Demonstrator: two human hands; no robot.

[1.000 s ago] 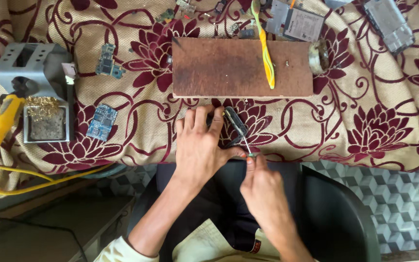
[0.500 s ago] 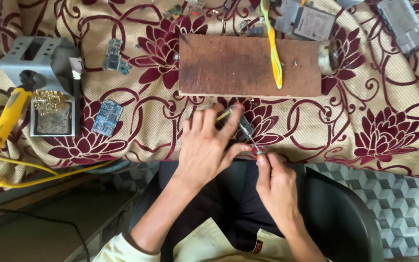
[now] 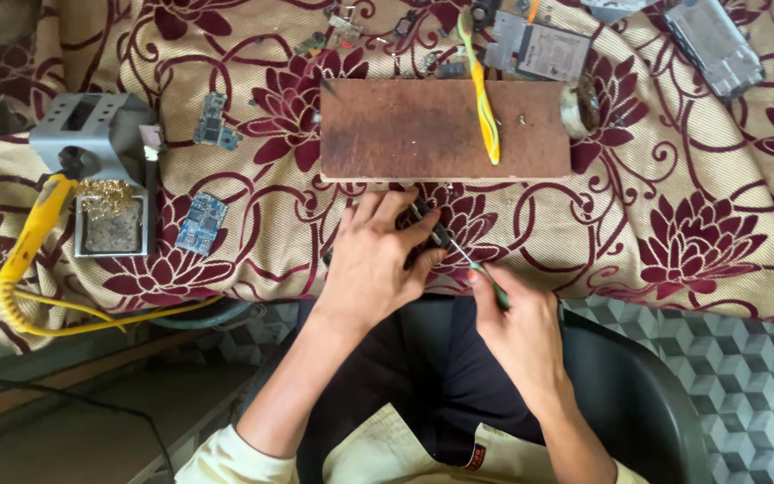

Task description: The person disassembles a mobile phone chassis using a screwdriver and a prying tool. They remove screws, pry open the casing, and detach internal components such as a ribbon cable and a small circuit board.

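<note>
L hand (image 3: pixel 378 255): lay palm-down at near edge of tabletop (image 3: pixel 674 170), fingers curled round a small dark part (image 3: pixel 434 235), pinning it to the flowered cloth (image 3: pixel 244 54).
R hand (image 3: pixel 517 327): closed round a thin screwdriver (image 3: pixel 475 267), green grip in the fingers, just off the near edge, over the lap.
Screwdriver: tip slanted up-left, met the dark part beside L thumb.
Dark part: near edge, about mid-width, just in front of the board; mostly hidden by L fingers, kind not clear.
Board (image 3: pixel 445 130): brown wood, flat, middle of tabletop toward far edge.
Toothbrush (image 3: pixel 481 90): yellow-green, lay across board's right half, end-on toward far edge.
Circuit boards: two blue ones, one (image 3: pixel 202 224) left of L hand, other (image 3: pixel 215 124) further back.
Iron stand (image 3: pixel 105 170): grey metal w/ brass wool, near left edge.
Soldering iron (image 3: pixel 33 229): yellow, at left edge, coiled cord hung over the side.
</note>
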